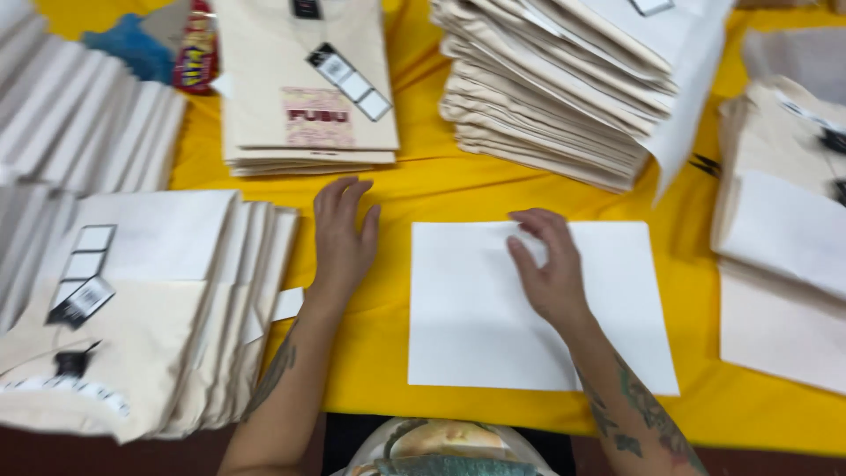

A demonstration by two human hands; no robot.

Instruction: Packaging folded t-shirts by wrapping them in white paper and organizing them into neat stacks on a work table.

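Note:
A white square sheet of paper (480,326) lies flat on the yellow tabletop (423,189) in front of me. My right hand (548,264) rests on its upper middle, fingers slightly curled and touching the paper. My left hand (342,236) lies palm down on the bare yellow cloth just left of the sheet, fingers spread, holding nothing. To the left of that hand sits a fanned stack of folded cream garments (159,308) with a strip of tags on top.
A small stack of folded cream shirts (304,97) with a pink print lies at the back centre. A tall pile of folded cream garments (546,97) stands at back right. More white-backed folded pieces (780,264) lie at right, white stacks (75,115) at far left.

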